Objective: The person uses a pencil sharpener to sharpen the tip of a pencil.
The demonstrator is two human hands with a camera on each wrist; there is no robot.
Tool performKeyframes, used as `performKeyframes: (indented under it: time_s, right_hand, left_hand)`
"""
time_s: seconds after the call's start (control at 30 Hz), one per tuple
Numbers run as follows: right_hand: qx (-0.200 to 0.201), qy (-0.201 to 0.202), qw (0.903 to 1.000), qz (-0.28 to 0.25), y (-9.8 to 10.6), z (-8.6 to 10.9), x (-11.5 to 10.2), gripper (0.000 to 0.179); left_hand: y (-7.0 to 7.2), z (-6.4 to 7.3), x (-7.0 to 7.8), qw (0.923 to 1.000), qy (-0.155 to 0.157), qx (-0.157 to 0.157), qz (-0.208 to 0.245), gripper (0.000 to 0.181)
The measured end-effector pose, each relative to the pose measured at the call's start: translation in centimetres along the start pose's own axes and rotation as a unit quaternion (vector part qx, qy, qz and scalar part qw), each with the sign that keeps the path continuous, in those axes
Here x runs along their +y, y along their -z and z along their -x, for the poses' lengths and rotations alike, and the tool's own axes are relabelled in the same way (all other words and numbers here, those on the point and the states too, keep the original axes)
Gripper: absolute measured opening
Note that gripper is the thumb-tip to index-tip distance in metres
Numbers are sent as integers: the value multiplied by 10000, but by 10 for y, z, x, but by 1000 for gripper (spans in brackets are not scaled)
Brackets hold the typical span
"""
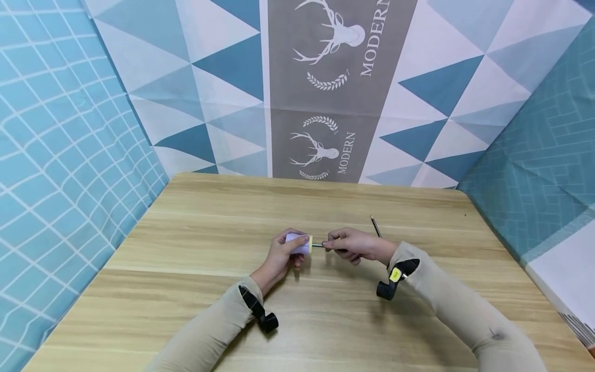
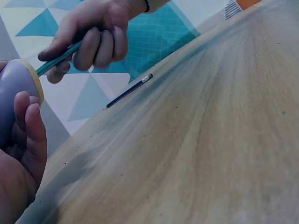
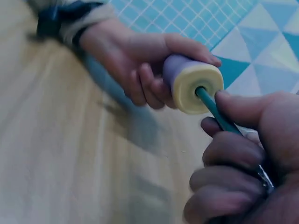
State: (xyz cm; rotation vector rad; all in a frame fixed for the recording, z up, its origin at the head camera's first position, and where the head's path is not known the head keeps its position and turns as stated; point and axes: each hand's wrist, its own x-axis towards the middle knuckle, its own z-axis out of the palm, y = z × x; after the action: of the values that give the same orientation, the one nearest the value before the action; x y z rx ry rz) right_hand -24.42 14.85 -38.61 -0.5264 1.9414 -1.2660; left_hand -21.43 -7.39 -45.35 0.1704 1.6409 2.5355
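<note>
Around a purple pencil sharpener [image 1: 297,244] with a yellow front, my left hand [image 1: 279,256] curls its fingers, the thumb lying along the top. My right hand [image 1: 357,244] pinches a green pencil [image 3: 216,111] between thumb and fingers. The pencil's far end sits inside the round hole in the sharpener's yellow face [image 3: 187,93], so its tip is hidden. Both hands are held over the table, with the pencil bridging the short gap between them. In the left wrist view, the purple body [image 2: 14,98] is partly cut off by the frame.
A second, dark pencil [image 1: 375,226] lies on the wooden table [image 1: 223,217] just beyond the right wrist. Patterned cloth [image 1: 232,103] hangs behind the table's far edge, with blue cloth on both sides. A white surface [image 1: 562,268] stands past the right edge.
</note>
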Motion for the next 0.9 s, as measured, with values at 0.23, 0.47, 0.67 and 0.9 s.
performKeyframes:
  time_s: [0.23, 0.47, 0.67, 0.9]
  right_hand:
    - [1399, 1686, 9009, 3747, -8, 11, -5, 41]
    - [2245, 3761, 7823, 4429, -18, 0, 9, 25]
    - [2820, 4624, 6837, 4890, -21, -13, 22, 17]
    - [2803, 4754, 6505, 5218, -21, -16, 20, 20]
  left_hand:
    - [0, 1, -1, 9999, 82, 92, 88, 12]
    - [1, -1, 1, 9997, 108, 199, 35, 11]
    - [1, -2, 0, 9996, 190, 230, 17, 6]
    - [1, -2, 0, 9995, 218, 234, 26, 5]
